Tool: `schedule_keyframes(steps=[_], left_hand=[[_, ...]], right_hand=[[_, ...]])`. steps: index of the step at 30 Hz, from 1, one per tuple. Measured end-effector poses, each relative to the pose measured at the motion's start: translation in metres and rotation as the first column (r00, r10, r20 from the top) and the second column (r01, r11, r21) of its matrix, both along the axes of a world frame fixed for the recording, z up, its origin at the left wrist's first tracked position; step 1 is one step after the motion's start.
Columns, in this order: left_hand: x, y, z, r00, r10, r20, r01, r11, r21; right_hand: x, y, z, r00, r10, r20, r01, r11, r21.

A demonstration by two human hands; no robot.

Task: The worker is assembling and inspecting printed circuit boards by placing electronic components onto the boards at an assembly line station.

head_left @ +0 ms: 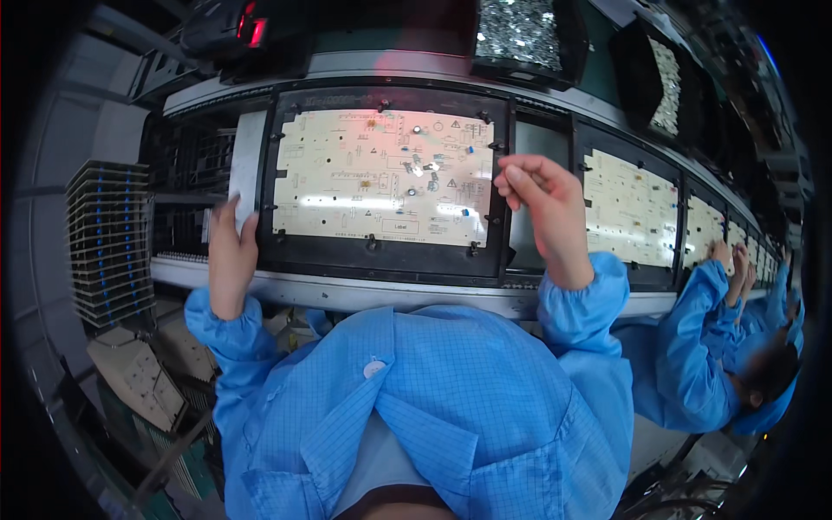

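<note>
In front of me a cream circuit board (347, 204) lies in a black carrier frame (299, 254) with small black clips round its edge. Several small silvery metal parts (418, 168) sit loosely grouped right of the board's middle, among a few blue and round components. My left hand (232, 260) is at the carrier's left side, its fingers apart and holding nothing that shows. Over the carrier's right edge, my right hand (548, 204) has thumb and fingertips drawn together in a pinch; whatever may be between them is too small to make out.
More boards in carriers (631, 208) run along the conveyor rail (416, 297) to the right, where co-workers in blue sleeves (693, 303) reach in. Black bins of silvery parts (518, 39) and pale parts (666, 87) stand beyond. A rack of stacked boards (108, 247) is at left.
</note>
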State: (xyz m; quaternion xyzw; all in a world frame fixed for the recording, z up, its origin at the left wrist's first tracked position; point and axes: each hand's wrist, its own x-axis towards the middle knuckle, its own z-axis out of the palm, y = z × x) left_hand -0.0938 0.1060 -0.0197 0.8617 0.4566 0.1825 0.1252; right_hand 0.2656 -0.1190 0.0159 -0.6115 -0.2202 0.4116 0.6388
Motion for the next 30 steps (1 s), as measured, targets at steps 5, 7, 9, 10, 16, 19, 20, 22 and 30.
schedule_keyframes(steps=[5,7,9,10,16,19,20,22,30], left_hand=[[0.119,-0.013,0.07,0.874,-0.45,0.183,0.481,0.852,-0.205],[0.167,-0.017,0.057,0.821,-0.555,0.138,0.568,0.762,-0.312],[0.205,-0.023,0.041,0.749,-0.66,0.057,0.658,0.731,-0.178],[0.217,-0.028,0.034,0.748,-0.662,0.051,0.659,0.731,-0.176],[0.247,-0.03,0.01,0.736,-0.665,-0.128,0.639,0.744,-0.197],[0.257,-0.029,0.017,0.708,-0.685,-0.173,0.654,0.728,-0.206],[0.264,-0.029,0.021,0.756,-0.65,-0.074,0.61,0.742,-0.278],[0.276,-0.027,0.026,0.799,-0.601,0.013,0.565,0.744,-0.357],[0.309,-0.015,0.012,0.869,-0.49,0.069,0.455,0.739,-0.497]], right_hand=[[-0.026,-0.001,-0.018,0.999,-0.041,-0.026,0.043,0.995,0.087],[-0.032,0.001,-0.018,0.996,-0.094,0.01,0.093,0.992,0.091],[-0.033,-0.002,-0.02,0.987,-0.152,0.046,0.147,0.984,0.099],[-0.032,-0.004,-0.022,0.983,-0.175,0.062,0.167,0.979,0.112],[-0.033,-0.019,-0.03,0.966,-0.245,0.079,0.232,0.961,0.148],[-0.038,-0.021,-0.025,0.974,-0.224,0.018,0.217,0.96,0.177],[-0.039,-0.022,-0.024,0.974,-0.226,0.01,0.221,0.959,0.177],[-0.041,-0.024,-0.021,0.977,-0.212,0.028,0.201,0.954,0.221],[-0.044,-0.023,-0.019,0.976,-0.213,-0.043,0.217,0.941,0.26]])
